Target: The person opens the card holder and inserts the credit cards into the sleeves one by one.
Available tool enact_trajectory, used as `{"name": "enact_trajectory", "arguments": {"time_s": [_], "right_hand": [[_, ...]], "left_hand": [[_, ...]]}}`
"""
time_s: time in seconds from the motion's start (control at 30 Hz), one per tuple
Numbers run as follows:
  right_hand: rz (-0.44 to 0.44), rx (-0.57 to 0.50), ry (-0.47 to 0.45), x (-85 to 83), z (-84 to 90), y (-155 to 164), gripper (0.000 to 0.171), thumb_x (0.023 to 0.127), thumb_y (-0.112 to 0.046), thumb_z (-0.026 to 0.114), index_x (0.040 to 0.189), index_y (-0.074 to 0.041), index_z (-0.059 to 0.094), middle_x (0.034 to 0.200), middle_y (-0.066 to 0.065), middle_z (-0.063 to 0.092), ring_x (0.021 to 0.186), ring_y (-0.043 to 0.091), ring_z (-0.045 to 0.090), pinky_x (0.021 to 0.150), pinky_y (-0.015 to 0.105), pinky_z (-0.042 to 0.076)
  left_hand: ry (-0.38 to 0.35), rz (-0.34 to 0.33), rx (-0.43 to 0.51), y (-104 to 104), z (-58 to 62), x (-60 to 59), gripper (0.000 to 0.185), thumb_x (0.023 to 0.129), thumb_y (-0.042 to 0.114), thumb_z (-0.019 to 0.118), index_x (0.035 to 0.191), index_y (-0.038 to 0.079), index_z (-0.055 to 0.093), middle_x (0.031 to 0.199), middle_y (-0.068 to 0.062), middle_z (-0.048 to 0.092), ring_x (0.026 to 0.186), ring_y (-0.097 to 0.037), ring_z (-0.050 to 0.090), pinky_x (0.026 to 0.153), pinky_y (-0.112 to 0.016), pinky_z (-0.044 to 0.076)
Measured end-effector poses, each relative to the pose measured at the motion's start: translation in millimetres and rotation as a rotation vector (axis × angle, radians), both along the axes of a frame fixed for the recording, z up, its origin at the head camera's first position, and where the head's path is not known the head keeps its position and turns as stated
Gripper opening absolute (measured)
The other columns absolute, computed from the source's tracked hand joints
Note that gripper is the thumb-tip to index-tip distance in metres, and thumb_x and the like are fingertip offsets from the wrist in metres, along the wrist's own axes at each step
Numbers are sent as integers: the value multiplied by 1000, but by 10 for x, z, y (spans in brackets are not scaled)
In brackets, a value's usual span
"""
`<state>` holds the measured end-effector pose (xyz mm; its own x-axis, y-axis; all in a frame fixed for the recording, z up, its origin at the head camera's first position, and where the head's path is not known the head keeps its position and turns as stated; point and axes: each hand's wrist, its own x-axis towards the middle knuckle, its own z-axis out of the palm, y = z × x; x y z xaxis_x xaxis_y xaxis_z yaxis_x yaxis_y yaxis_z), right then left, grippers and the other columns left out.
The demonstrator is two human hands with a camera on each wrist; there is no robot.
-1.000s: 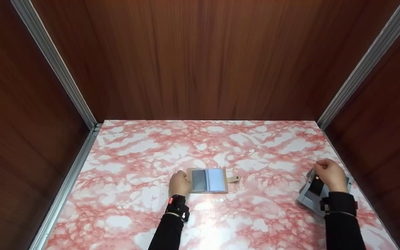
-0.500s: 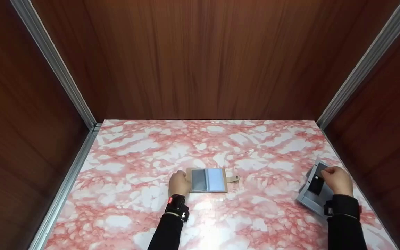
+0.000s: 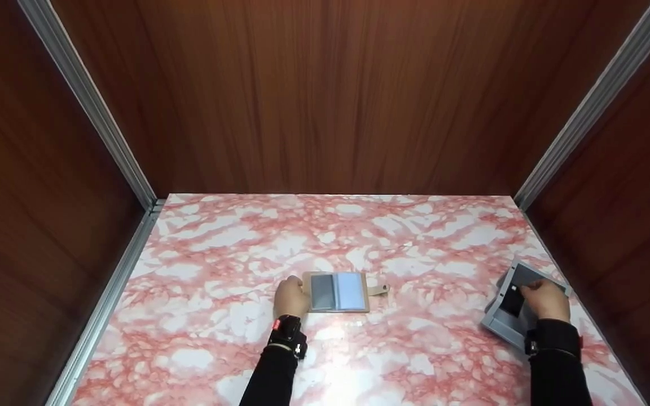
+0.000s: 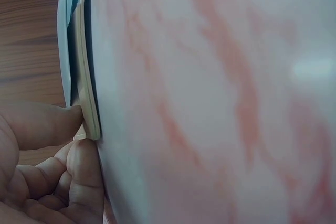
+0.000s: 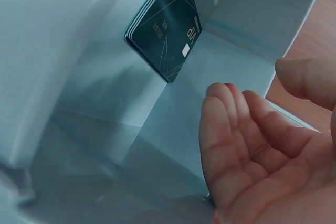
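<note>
Left hand [image 3: 291,298]: pinching the 9 o'clock edge of the open card holder [image 3: 338,292] at surface [image 3: 235,338] centre.
Right hand [image 5: 252,156]: fingers loosely spread, empty, inside the grey box [image 3: 503,324] at 3 o'clock.
Risk: the stacked dark cards [image 5: 165,30] could scatter if fingers fumble them.

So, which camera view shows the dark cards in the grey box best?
The right wrist view: the dark cards lean against the grey box wall, print visible. The head view shows a small dark patch; the left wrist view shows none.

The right hand [image 3: 548,300] hides part of the grey tray [image 3: 503,327], seemingly its far corner.
</note>
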<state>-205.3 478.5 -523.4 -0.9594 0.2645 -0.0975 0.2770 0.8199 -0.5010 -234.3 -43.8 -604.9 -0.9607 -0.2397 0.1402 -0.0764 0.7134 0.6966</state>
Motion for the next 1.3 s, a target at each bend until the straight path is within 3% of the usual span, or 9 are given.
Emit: {"name": "enact_trajectory", "arguments": {"time_s": [0.2,0.5,0.9,1.3], "right_hand": [[26,39,-37,-12,-27,-28,56,96,-24,49,119,27,44,120,46,49,108,60,48,92,62,41],[35,14,-156,-20,-63,-85,62,98,-25,47,124,29,35,123,48,44,111,60,47,95,61,40],[48,2,-168,0,-123,-125,55,96,-24,50,114,28,45,111,44,53,95,50,55,89,58,44],[36,-89,-165,-13,-121,-121,58,99,-27,47,122,26,43,114,42,51,99,50,52,91,57,42]], "left_hand": [[19,-4,-8,14,-4,3,18,74,-2,67,91,-2,66,86,-18,65,84,-38,64,77,-48,51],[21,-1,8,13,6,-8,16,73,-2,66,89,-1,66,84,-18,66,81,-37,64,76,-48,51],[4,-9,12,12,14,5,17,73,-1,67,91,-2,66,86,-18,65,82,-37,63,76,-48,50],[-4,-12,9,-17,1,7,20,73,-2,66,93,-2,66,84,-14,64,83,-35,63,77,-47,50]]}}
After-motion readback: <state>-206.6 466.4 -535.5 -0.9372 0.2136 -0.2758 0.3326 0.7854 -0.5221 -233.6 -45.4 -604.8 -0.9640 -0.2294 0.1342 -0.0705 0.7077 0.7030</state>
